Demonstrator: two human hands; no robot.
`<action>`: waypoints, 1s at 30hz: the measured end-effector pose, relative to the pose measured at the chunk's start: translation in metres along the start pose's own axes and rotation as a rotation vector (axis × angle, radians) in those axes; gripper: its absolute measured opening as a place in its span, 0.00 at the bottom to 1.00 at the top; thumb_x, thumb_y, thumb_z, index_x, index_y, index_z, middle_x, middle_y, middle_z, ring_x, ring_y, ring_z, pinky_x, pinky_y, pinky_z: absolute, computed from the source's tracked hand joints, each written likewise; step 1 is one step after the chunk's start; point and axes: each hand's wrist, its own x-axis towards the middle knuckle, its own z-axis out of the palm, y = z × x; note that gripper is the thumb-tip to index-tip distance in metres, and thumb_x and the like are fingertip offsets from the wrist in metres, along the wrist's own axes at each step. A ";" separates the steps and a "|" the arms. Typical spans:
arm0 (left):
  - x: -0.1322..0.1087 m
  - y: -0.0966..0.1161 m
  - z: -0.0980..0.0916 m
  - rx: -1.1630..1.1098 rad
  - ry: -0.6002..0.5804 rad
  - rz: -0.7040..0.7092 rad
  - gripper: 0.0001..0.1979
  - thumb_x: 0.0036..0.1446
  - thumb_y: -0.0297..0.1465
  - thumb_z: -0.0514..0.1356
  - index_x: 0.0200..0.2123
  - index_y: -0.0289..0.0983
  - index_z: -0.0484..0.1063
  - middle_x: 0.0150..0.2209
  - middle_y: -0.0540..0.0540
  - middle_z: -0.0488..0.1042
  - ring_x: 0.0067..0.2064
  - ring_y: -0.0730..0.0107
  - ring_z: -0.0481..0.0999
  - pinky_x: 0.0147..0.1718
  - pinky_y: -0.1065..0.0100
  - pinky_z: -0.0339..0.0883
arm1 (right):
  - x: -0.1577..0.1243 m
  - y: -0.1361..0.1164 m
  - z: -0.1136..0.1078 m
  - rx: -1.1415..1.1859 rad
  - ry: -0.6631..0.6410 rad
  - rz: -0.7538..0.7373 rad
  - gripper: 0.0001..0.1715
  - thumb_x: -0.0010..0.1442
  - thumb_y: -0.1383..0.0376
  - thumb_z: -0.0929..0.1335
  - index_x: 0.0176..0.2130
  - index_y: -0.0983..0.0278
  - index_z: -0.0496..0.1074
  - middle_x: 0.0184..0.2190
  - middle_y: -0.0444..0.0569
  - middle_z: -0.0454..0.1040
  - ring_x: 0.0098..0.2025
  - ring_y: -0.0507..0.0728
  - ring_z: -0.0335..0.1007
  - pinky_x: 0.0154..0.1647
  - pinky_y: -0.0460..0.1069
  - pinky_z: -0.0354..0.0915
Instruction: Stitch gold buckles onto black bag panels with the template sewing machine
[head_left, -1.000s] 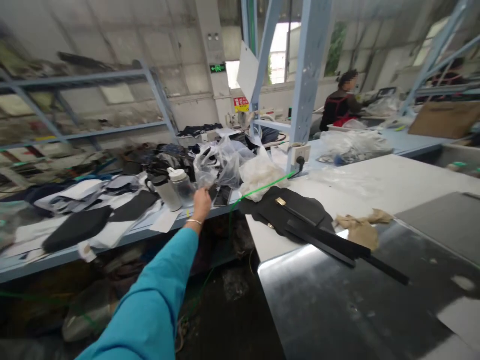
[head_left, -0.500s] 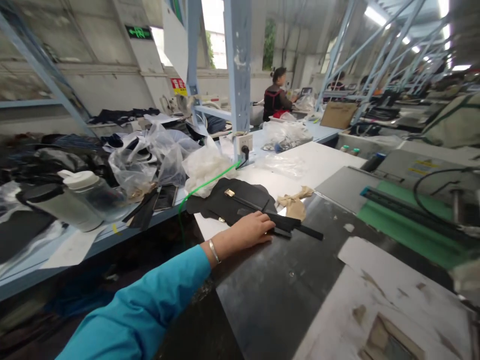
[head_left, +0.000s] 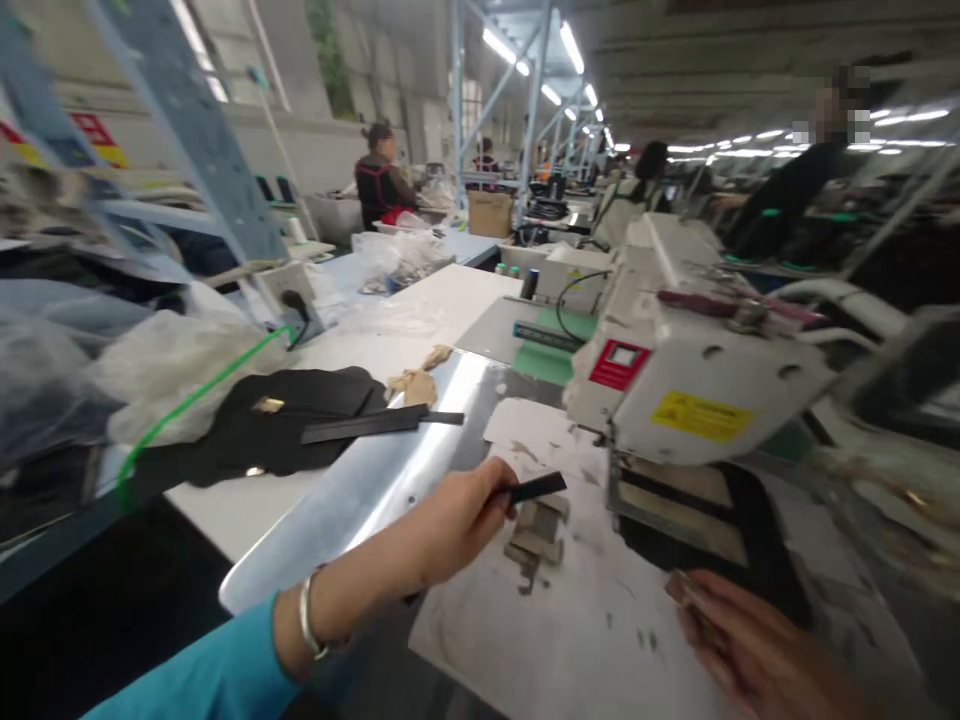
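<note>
My left hand (head_left: pixel 480 505), in a blue sleeve with a silver bangle, pinches a short black strip (head_left: pixel 538 488) above a worn white board (head_left: pixel 592 620). At the lower right, my right hand (head_left: pixel 742 630) has its fingers closed round a small brownish piece (head_left: pixel 686 592), too blurred to name. Between the hands, tan tape scraps (head_left: pixel 536 540) are stuck on the board. A black panel (head_left: pixel 772 540) lies under the white sewing machine head (head_left: pixel 682 380). On the left, black strips (head_left: pixel 367 426) rest across black fabric pieces (head_left: pixel 300 400) with gold fittings.
The machine's head stands close beyond my right hand. A crumpled tan piece (head_left: pixel 412 385) lies past the strips. A green cord (head_left: pixel 202 393) runs by plastic bags (head_left: pixel 165 370) at the left. Other people (head_left: pixel 382 185) are farther back.
The view has swung right. My left hand has left the pile of strips and now holds one over the board. My right hand and the machine head have come into view.
</note>
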 end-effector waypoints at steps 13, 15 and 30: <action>0.074 0.095 0.120 0.392 -0.101 0.358 0.12 0.67 0.30 0.51 0.49 0.35 0.70 0.44 0.42 0.74 0.43 0.56 0.76 0.38 0.58 0.75 | -0.007 0.011 -0.052 0.208 0.096 0.047 0.24 0.53 0.47 0.69 0.40 0.61 0.66 0.26 0.42 0.70 0.21 0.47 0.57 0.19 0.43 0.48; 0.078 0.099 0.132 0.524 -0.061 0.408 0.10 0.66 0.27 0.53 0.48 0.36 0.70 0.42 0.43 0.73 0.42 0.56 0.76 0.35 0.58 0.75 | -0.003 0.015 -0.059 0.081 0.143 -0.034 0.22 0.54 0.48 0.67 0.40 0.61 0.66 0.24 0.42 0.70 0.20 0.48 0.57 0.19 0.45 0.50; 0.104 0.111 0.170 0.607 -0.017 0.501 0.05 0.66 0.26 0.56 0.44 0.34 0.69 0.37 0.46 0.75 0.38 0.59 0.75 0.32 0.62 0.72 | 0.007 0.019 -0.081 -0.394 0.274 -0.299 0.15 0.56 0.58 0.59 0.38 0.59 0.70 0.29 0.46 0.76 0.32 0.56 0.74 0.34 0.50 0.64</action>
